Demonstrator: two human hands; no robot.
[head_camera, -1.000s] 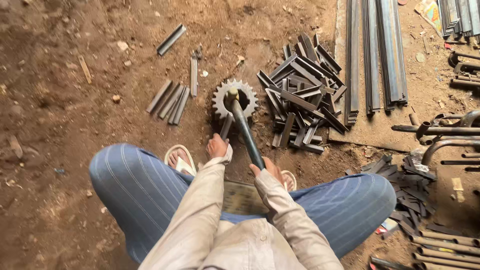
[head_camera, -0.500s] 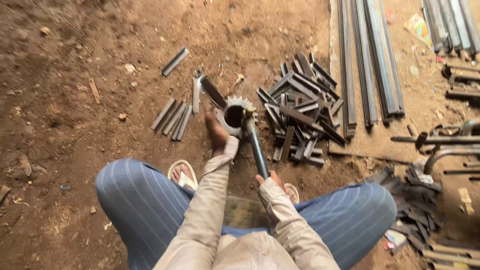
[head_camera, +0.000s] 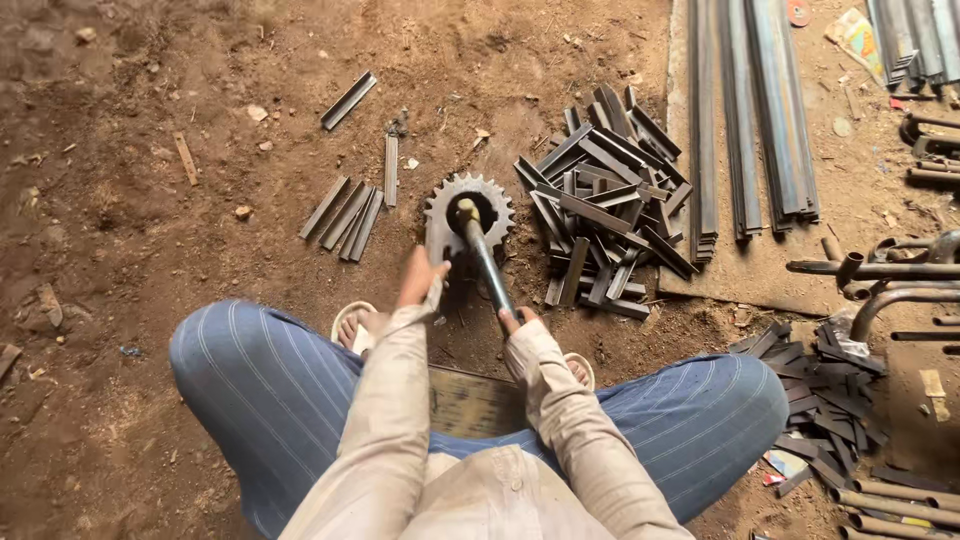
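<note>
A toothed steel sprocket (head_camera: 438, 212) lies flat on the dirt in front of my knees. My right hand (head_camera: 516, 320) grips the dark handle of a hammer (head_camera: 487, 262), whose head rests in the sprocket's centre hole. My left hand (head_camera: 421, 281) reaches to the sprocket's near edge, fingers against the grey metal there; what it holds, if anything, is hidden. I am seated with striped blue trousers and sandals, a flat board (head_camera: 478, 402) between my legs.
A heap of short angle-iron pieces (head_camera: 600, 215) lies right of the sprocket, and a few more pieces (head_camera: 346, 211) left of it. Long steel strips (head_camera: 752, 110) run along the right. Bent pipes (head_camera: 885, 270) and scrap offcuts (head_camera: 825, 385) sit at far right.
My left hand, stretched forward over the sprocket half a second ago, has drawn back to its near edge. The hammer stays on the sprocket's centre. The view has shifted slightly.
</note>
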